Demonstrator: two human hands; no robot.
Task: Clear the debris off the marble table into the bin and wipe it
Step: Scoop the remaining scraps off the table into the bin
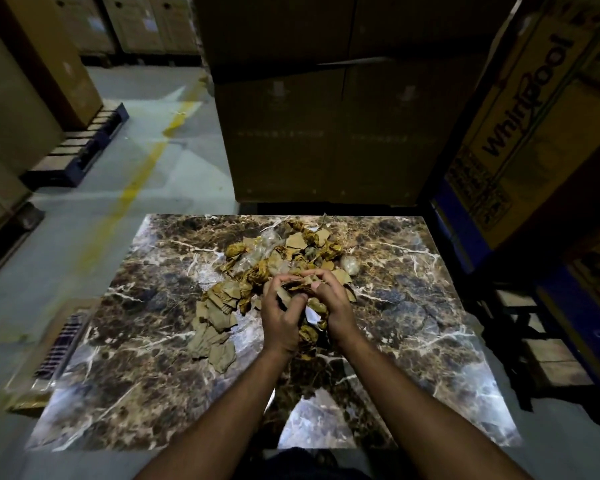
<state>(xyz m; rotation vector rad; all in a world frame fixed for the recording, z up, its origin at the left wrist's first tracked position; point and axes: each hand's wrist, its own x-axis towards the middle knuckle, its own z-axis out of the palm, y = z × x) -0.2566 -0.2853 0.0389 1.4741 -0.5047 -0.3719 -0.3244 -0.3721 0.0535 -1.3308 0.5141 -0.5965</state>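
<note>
Two hands gather debris on the marble worktop (413, 306).
Left grip (283, 315) and right grip (333, 303) press together around torn cardboard scraps (302, 289).

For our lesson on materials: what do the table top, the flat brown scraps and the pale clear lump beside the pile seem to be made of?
Table top: polished marble or a marble-look slab, dark brown with white veins and glossy reflections.
Flat brown scraps: probably cardboard or kraft paper, matte, with torn edges.
Pale clear lump: likely crumpled plastic film, translucent and shiny.
</note>
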